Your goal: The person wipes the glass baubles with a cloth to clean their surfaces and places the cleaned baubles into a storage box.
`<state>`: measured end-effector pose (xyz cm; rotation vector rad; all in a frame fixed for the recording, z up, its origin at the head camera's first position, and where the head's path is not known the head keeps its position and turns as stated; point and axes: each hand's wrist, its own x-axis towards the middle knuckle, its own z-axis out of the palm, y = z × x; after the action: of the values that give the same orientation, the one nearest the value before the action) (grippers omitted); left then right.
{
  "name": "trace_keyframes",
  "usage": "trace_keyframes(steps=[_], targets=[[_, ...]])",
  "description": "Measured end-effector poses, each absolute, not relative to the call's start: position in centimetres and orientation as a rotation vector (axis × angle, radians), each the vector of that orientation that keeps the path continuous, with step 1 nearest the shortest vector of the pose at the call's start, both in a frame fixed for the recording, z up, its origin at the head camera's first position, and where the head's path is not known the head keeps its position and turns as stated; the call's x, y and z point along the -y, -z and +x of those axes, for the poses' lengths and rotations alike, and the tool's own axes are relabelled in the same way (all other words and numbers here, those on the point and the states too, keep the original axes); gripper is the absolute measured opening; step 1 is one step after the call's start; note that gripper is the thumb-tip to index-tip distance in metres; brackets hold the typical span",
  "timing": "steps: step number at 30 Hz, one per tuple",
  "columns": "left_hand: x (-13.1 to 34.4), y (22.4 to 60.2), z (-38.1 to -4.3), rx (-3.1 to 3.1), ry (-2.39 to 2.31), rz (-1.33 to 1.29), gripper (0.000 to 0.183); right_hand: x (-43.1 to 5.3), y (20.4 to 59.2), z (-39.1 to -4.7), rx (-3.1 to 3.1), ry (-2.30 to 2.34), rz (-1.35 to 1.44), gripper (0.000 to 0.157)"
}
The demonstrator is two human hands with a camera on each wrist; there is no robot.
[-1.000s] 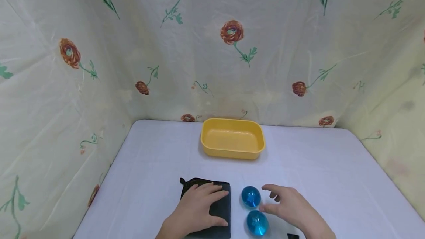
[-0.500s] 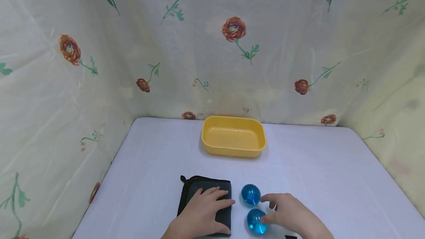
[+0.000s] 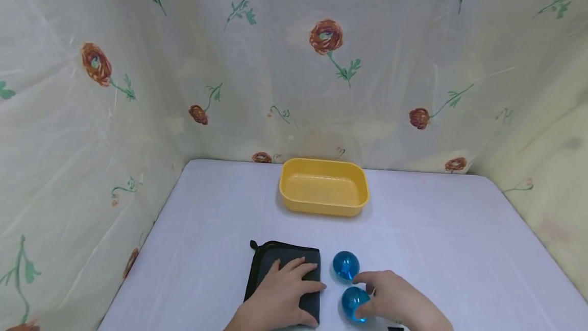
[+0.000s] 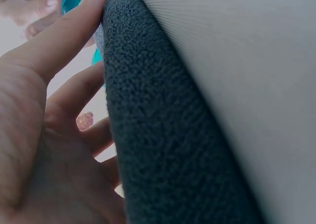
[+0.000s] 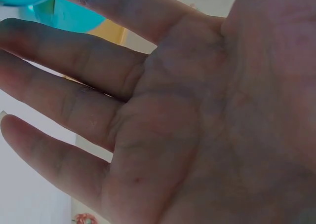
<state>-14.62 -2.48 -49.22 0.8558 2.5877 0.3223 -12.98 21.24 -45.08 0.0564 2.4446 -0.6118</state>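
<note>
A dark zip pouch with black edging lies at the table's front. My left hand rests on top of it, fingers spread, thumb at its right edge. The pouch's grey-black fabric fills the middle of the left wrist view. To the right are two clear blue balls. My right hand holds the nearer blue ball, index finger behind it and thumb in front. The farther blue ball sits just beyond the index fingertip. In the right wrist view the palm hides most of the scene.
A yellow rectangular tub stands toward the back of the white-covered table. Floral cloth hangs behind and at both sides. A small black piece shows at the bottom edge, below the right hand.
My right hand has moved left and closer, its thumb and index finger coming round the nearer ball. The left hand has shifted slightly right and nearer on the pouch. The view has tilted slightly.
</note>
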Motion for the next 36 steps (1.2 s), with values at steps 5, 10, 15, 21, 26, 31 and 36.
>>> trace_keyframes(steps=[5, 10, 15, 21, 26, 31, 36], targets=[[2.4, 49.3, -14.7, -2.578, -0.298, 0.893, 0.062, -20.8, 45.4, -12.8, -2.435, 0.634, 0.059, 0.054], [2.2, 49.4, -14.6, -2.558, -0.253, 0.897, 0.062, -20.2, 45.6, -12.8, -2.44, 0.601, 0.072, 0.056], [2.2, 49.4, -14.6, -2.542, -0.246, 0.876, 0.055, -19.9, 45.7, -12.8, -2.43, 0.576, 0.079, 0.058], [2.3, 48.9, -14.4, -2.538, -0.245, 0.89, 0.046, -19.7, 46.0, -13.0, -2.426, 0.55, 0.085, 0.06], [2.3, 49.1, -14.4, -2.543, -0.273, 0.883, 0.04, -19.7, 46.0, -13.0, -2.416, 0.569, 0.08, 0.058], [2.4, 49.0, -14.4, -2.544, -0.367, 0.836, 0.033, -19.9, 46.0, -12.9, -2.412, 0.603, 0.028, 0.054], [2.7, 48.8, -14.3, -2.567, -0.43, 0.842, 0.028, -19.9, 45.9, -12.9, -2.416, 0.597, 0.014, 0.053]])
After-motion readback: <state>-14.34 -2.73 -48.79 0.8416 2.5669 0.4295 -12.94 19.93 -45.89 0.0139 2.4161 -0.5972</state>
